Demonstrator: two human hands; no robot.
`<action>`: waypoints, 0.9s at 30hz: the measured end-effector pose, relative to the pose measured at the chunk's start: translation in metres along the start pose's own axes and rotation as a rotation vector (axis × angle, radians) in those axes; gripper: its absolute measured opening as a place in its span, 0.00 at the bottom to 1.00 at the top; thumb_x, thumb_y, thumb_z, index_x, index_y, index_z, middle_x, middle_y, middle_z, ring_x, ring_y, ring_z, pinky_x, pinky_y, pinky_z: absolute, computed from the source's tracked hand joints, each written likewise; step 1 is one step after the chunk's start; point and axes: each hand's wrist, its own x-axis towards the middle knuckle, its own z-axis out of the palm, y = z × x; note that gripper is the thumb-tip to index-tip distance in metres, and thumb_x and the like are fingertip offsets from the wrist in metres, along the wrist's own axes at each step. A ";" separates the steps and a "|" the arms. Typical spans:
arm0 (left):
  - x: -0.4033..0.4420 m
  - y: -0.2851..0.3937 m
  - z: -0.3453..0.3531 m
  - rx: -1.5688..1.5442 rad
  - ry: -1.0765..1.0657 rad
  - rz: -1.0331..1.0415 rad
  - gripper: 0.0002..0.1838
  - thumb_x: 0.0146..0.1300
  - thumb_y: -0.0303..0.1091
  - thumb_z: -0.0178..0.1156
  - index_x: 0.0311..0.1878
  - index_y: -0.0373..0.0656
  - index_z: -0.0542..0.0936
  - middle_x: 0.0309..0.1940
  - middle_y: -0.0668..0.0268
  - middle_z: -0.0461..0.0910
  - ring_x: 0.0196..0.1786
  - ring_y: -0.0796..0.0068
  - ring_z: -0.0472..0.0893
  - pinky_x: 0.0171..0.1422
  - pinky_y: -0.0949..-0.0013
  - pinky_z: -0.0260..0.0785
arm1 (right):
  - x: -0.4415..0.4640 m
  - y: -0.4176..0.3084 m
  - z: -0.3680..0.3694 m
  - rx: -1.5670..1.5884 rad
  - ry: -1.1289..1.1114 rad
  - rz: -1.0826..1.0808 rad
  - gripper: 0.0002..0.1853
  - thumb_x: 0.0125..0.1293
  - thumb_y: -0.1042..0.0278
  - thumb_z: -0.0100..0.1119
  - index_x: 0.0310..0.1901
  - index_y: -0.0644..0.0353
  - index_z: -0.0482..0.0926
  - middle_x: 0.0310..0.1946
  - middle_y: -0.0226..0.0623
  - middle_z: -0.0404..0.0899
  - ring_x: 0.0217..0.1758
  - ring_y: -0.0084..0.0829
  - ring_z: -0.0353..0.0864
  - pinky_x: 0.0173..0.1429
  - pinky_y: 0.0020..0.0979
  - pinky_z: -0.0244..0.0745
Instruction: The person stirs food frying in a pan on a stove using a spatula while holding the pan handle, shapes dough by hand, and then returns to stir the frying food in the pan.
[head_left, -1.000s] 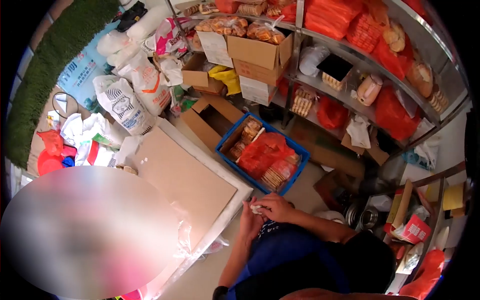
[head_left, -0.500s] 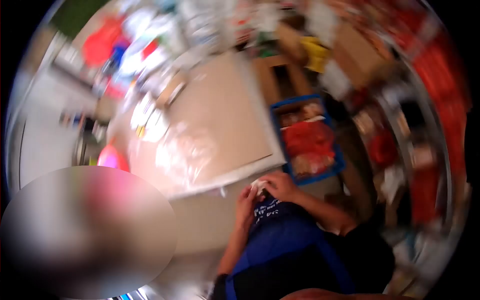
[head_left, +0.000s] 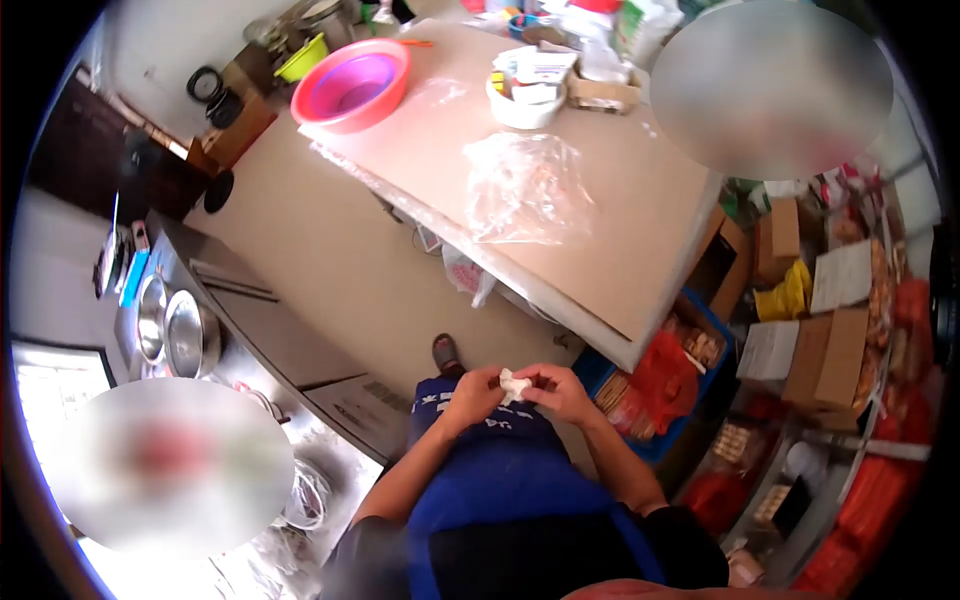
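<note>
A small, crumpled white piece [head_left: 513, 387], like tissue or a scrap of soft wrap, is pinched between my two hands in front of the blue apron [head_left: 500, 455]. My left hand [head_left: 474, 398] has its fingers closed on the left side of the piece. From the other side, the thumb and fingers of my right hand [head_left: 562, 393] grip it too. Exactly what the piece is made of, I cannot tell. Both hands are at waist height, short of the table [head_left: 610, 270] and apart from it.
Clear plastic bags [head_left: 525, 190], a white tub [head_left: 525, 105] and pink and purple basins [head_left: 352, 85] are on the table. A blue crate [head_left: 712, 375] with a red bag stands by its corner. Metal bowls [head_left: 188, 335] sit on the left counter. Shelves [head_left: 850, 470] line the right.
The view has swung, bringing the left counter and basins into sight and sharpening from a blur. Both hands stay together on the white piece in front of the apron.
</note>
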 end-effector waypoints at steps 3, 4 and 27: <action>-0.004 -0.001 -0.027 0.046 0.025 0.072 0.10 0.59 0.26 0.59 0.44 0.39 0.82 0.34 0.46 0.83 0.39 0.41 0.83 0.44 0.56 0.75 | 0.033 -0.010 0.027 0.074 -0.104 0.117 0.15 0.69 0.77 0.63 0.56 0.65 0.81 0.45 0.35 0.84 0.49 0.25 0.83 0.55 0.27 0.78; 0.000 -0.009 -0.037 0.034 0.045 0.074 0.10 0.59 0.26 0.59 0.44 0.39 0.82 0.34 0.46 0.83 0.39 0.41 0.83 0.44 0.56 0.75 | 0.050 -0.018 0.036 0.062 -0.143 0.150 0.14 0.68 0.77 0.61 0.55 0.66 0.82 0.46 0.37 0.84 0.50 0.26 0.83 0.57 0.28 0.78; 0.053 -0.092 -0.332 -0.870 0.218 -0.202 0.10 0.69 0.24 0.61 0.51 0.32 0.80 0.40 0.63 0.84 0.42 0.79 0.82 0.49 0.75 0.73 | 0.377 -0.031 0.189 0.158 -0.181 0.155 0.15 0.63 0.72 0.50 0.48 0.64 0.82 0.39 0.30 0.82 0.37 0.18 0.75 0.43 0.20 0.67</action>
